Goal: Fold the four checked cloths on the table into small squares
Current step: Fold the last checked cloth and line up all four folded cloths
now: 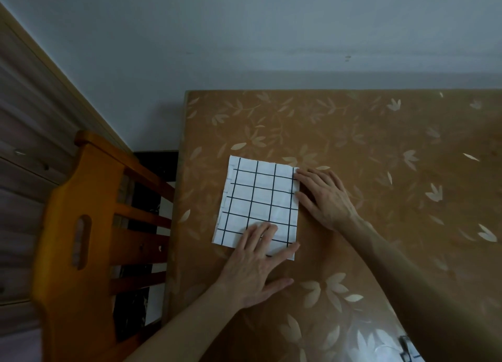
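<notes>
A white cloth with a black check pattern [258,198] lies folded into a small rectangle near the left edge of the table [380,144]; layered edges show along its left side. My left hand [255,264] rests flat on the cloth's near right corner, fingers spread and pressing down. My right hand [323,196] lies flat on the table beside the cloth's right edge, with its fingertips touching that edge. Neither hand grips anything. Only this one checked cloth is in view.
The table has a brown cover with a pale leaf pattern. An orange wooden chair [89,226] stands tight against the table's left side. A grey wall runs behind the table. A small dark object [406,346] lies at the near right corner.
</notes>
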`<state>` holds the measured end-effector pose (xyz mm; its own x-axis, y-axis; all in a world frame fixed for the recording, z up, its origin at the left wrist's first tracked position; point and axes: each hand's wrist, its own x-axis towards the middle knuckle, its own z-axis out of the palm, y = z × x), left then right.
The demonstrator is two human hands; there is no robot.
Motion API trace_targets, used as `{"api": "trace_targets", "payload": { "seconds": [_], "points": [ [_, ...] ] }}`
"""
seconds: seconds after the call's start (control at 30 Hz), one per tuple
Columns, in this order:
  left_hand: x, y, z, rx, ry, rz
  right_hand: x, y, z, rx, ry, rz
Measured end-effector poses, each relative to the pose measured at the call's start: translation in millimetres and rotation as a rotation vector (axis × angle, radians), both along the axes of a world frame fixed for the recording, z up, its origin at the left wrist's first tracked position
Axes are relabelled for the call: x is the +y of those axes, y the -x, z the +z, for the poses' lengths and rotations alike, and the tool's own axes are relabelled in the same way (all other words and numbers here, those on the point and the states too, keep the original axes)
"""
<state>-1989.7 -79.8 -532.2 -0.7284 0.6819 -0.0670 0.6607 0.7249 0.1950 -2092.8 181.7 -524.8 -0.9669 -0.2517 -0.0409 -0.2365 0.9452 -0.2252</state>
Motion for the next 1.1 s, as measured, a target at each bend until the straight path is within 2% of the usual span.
{"api": "trace_targets", "payload": {
  "seconds": [0.2, 0.27, 0.37, 0.5, 0.6, 0.77, 0.93, 1.1],
  "points": [
    [1, 0, 4, -0.053, 0.016, 0.012, -11, 4, 4, -0.015, 0.1, -0.063],
    [2, 0, 9, -0.089, -0.039, 0.047, -14, 2, 7, -0.035, 0.145, -0.093],
    [0, 5, 15, -0.135, -0.191, 0.113, -24, -16, 7, 0.036, 0.155, -0.153],
    [-5, 22, 18, -0.024, -0.31, 0.235, -53, -52, 3, 0.124, 0.179, -0.147],
    [-14, 46, 14, 0.041, -0.218, 0.291, -67, -66, -10, 0.088, 0.103, -0.054],
    [-39, 77, -8, 0.016, -0.032, 0.268, -68, -70, -24, 0.015, 0.015, -0.047],
    [-43, 76, -18, 0.039, -0.01, 0.256, -69, -70, -25, 0.017, -0.027, -0.045],
    [-42, 80, -3, -0.032, -0.02, 0.26, -69, -67, -20, -0.005, 0.062, -0.051]
  ]
}}
